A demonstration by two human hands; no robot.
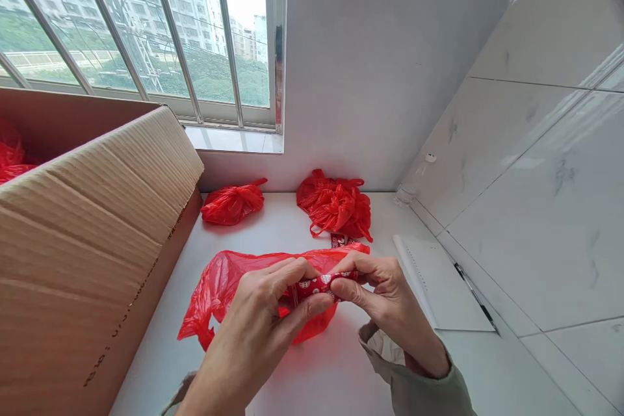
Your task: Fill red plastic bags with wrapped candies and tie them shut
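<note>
A red packet with white print (319, 284) is pinched between both hands, its shape rolled or folded into a narrow strip. My left hand (268, 312) grips its left end, thumb below and fingers above. At the right end, my right hand (377, 289) holds it between thumb and forefinger. Beneath and behind the hands, a thin red plastic bag (221, 279) lies spread on the white table (302, 383). The hands hide part of the packet and of the bag.
An open cardboard box (97, 221) with red bags inside stands at the left. Two bunched red bags, a smaller one (234, 203) and a larger one (336, 201), lie by the wall. A dark red packet (338, 241) shows below the larger. Right: notebook (443, 286), pen (475, 296).
</note>
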